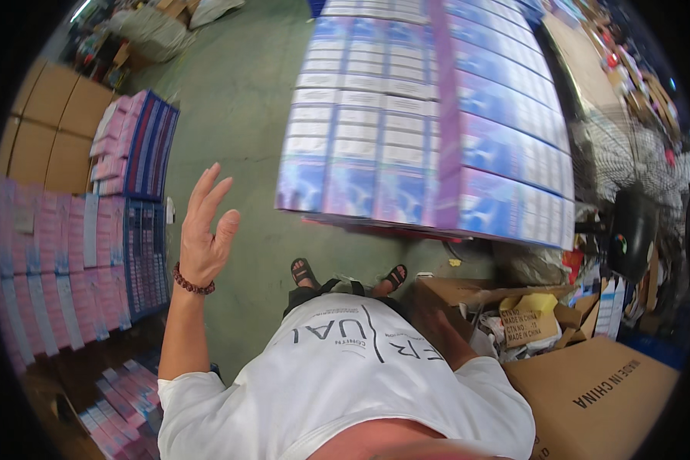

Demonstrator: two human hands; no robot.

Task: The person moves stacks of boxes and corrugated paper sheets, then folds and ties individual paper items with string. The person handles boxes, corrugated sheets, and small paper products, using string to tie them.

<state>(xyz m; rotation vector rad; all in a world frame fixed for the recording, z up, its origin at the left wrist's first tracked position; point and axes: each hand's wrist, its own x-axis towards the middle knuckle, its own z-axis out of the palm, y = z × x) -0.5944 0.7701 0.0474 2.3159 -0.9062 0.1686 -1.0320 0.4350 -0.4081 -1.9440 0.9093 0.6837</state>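
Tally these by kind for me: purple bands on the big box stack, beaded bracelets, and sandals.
Purple band: 1, running over the box stack
Beaded bracelet: 1, at the wrist of the left hand
Sandals: 2
Total: 4

From my feed, I get soft, modest light, blur smearing the stacked boxes (356, 146), and edges bending into blackness

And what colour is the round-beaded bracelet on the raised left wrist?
The round-beaded bracelet is dark reddish-brown, best seen in the head view.
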